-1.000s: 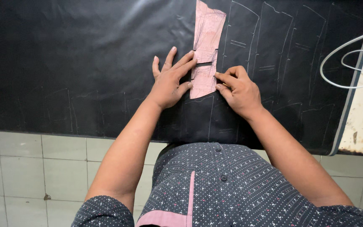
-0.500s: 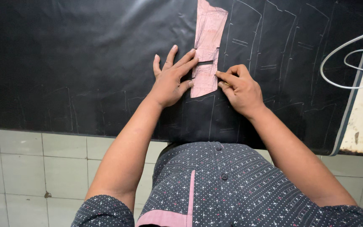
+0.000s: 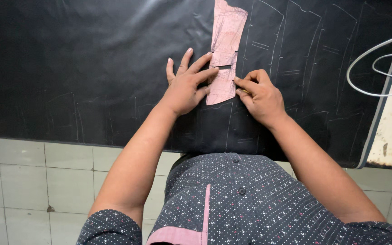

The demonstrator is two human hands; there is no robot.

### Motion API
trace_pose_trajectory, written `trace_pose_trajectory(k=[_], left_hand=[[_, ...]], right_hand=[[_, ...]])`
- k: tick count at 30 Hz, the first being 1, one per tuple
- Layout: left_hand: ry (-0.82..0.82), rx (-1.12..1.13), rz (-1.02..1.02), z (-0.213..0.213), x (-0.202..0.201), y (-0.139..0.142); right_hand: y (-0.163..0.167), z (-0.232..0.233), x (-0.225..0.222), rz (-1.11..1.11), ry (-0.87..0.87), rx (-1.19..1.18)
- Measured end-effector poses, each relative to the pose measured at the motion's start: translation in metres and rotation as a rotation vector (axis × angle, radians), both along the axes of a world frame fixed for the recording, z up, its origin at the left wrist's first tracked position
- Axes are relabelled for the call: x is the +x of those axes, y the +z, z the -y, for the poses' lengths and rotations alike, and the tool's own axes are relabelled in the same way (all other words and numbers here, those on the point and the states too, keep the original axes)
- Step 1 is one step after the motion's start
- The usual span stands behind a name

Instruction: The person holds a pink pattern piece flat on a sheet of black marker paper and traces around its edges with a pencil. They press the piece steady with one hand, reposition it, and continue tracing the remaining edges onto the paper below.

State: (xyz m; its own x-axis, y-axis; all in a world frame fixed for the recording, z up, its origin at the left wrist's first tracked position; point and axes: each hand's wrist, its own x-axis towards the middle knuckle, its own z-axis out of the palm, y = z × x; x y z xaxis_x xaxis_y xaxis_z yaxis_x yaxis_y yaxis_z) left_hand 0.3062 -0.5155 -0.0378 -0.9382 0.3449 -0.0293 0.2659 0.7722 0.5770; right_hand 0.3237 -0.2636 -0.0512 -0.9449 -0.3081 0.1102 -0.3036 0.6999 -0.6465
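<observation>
On the black sheet (image 3: 91, 68) spread across the worktable, a narrow pink paper pattern piece (image 3: 225, 50) lies lengthwise, running away from me toward the far edge. Left hand (image 3: 187, 84): open, fingers spread, flat on the sheet, with the two longest fingertips pressing the pattern's left edge near a small notch. Right hand (image 3: 259, 95): fingers curled together against the pattern's right edge at its near end; they seem to pinch something small and yellowish, perhaps a marking chalk, but I cannot tell for certain. Faint chalk outlines (image 3: 296, 45) of the same shape already sit to the right of the pattern, side by side, and a few more show near the front edge. A white wire loop (image 3: 377, 72) hangs over the table's right side, well apart from both hands. Risk, as I judge it: the pattern is held only by two fingertips on one side, so any sideways push from the right hand along the edge could pivot or creep the far end, and a traced line would then drift from true. The paper looks thin and worn, so it could buckle at the notch under uneven pressure. The sheet surface looks smooth, which favours slipping.
</observation>
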Motion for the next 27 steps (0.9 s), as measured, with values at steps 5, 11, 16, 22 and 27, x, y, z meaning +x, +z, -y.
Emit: trace_pose_trajectory(k=[5,11,16,22,27], left_hand=[[-0.105,-0.301,-0.02,-0.036,0.004,-0.002],[0.136,-0.624,-0.265,-0.104,0.029,-0.029],[-0.07,-0.965,-0.113,-0.14,0.031,-0.064],[-0.217,-0.717,-0.031,-0.148,0.029,-0.104],[-0.248,-0.693,-0.006,-0.151,0.029,-0.111]], right_hand=[[-0.005,-0.002,-0.008,-0.037,0.074,-0.031],[0.039,-0.001,-0.04,-0.254,0.064,-0.127],[0.061,0.039,-0.056,-0.13,0.218,-0.056],[0.052,0.072,-0.053,0.135,0.508,0.061],[0.046,0.073,-0.053,0.106,0.537,0.098]])
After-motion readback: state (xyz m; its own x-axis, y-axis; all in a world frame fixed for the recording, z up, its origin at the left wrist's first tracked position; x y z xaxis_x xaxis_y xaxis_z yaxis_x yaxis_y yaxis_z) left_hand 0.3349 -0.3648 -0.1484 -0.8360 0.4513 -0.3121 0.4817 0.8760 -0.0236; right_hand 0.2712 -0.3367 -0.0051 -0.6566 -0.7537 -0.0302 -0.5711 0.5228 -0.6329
